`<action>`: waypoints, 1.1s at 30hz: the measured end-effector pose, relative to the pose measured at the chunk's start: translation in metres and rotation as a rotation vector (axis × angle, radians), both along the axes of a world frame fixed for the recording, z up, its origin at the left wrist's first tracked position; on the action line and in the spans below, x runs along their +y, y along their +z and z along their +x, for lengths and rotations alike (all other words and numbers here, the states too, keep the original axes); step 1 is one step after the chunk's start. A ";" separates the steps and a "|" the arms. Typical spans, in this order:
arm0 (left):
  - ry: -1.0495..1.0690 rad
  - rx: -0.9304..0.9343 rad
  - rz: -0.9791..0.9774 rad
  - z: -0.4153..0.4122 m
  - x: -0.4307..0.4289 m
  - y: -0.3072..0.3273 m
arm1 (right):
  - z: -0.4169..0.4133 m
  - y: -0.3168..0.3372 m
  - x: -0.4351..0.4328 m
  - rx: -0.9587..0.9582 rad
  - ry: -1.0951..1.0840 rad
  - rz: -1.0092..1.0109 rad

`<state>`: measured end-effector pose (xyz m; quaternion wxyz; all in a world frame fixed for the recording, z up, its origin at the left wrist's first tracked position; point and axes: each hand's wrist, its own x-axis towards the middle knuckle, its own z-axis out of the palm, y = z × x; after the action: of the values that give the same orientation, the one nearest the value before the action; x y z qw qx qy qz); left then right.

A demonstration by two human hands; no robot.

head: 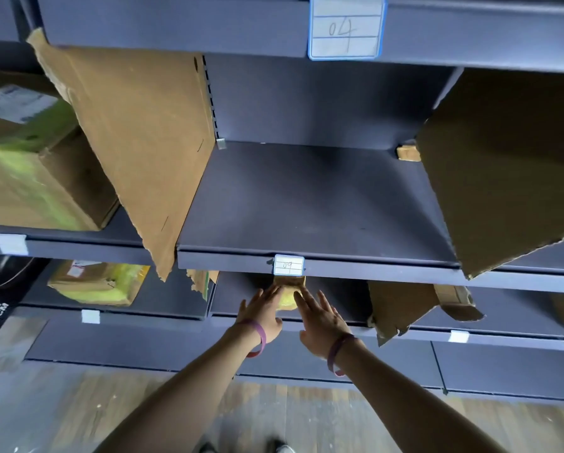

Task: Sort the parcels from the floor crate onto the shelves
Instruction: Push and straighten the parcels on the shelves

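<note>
As both arms reached forward under the shelf tagged 09: the parcel [288,294] sat between the two hands, at the front of the bay below that shelf.
Parcel position: on the lower shelf [339,317], just behind its front lip, directly under the 09 label [288,265]; its upper part was hidden by the shelf edge above.
Parcel look: small, brown with yellow tape; its long axis could not be told, since only the near face showed.
Left hand [261,313]: flat against the parcel's left side, fingers straight and spread, not curled round it.
Right hand [319,322]: flat against the parcel's right side, fingers likewise extended.
Grip: a two-palm press from either side; whether it bore the weight or only guided the parcel could not be told.
Nearer hand: about equal, one on each flank.
Direction for the coming move: the parcel lay straight ahead of the palms, so pushing it deeper would probably mean going forward, into the bay.
Bay 09 shelf [306,204]: bare between two cardboard dividers [136,142].
Left bays: a large green-taped box [35,178] above, a smaller yellow-taped parcel [97,282] below.
Floor crate: not in view.
</note>
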<state>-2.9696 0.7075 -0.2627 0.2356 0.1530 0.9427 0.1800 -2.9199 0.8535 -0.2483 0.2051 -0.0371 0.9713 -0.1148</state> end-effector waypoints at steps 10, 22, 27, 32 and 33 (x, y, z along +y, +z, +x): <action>0.012 -0.010 0.013 -0.021 0.009 -0.003 | -0.023 -0.002 0.006 -0.017 -0.038 0.008; -0.002 0.032 0.006 0.009 0.007 0.015 | -0.006 0.006 0.000 0.046 -0.035 -0.001; 0.000 0.067 -0.015 0.035 -0.020 0.037 | 0.014 0.022 -0.025 0.079 -0.049 -0.004; -0.017 0.125 0.050 0.069 -0.064 0.061 | 0.042 0.044 -0.071 0.156 -0.053 -0.005; -0.027 0.141 0.068 0.076 -0.075 0.066 | 0.047 0.048 -0.083 0.167 -0.044 0.000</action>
<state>-2.8934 0.6328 -0.1965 0.1658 0.1860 0.9481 0.1974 -2.8725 0.7706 -0.2001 0.1209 -0.0250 0.9856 -0.1156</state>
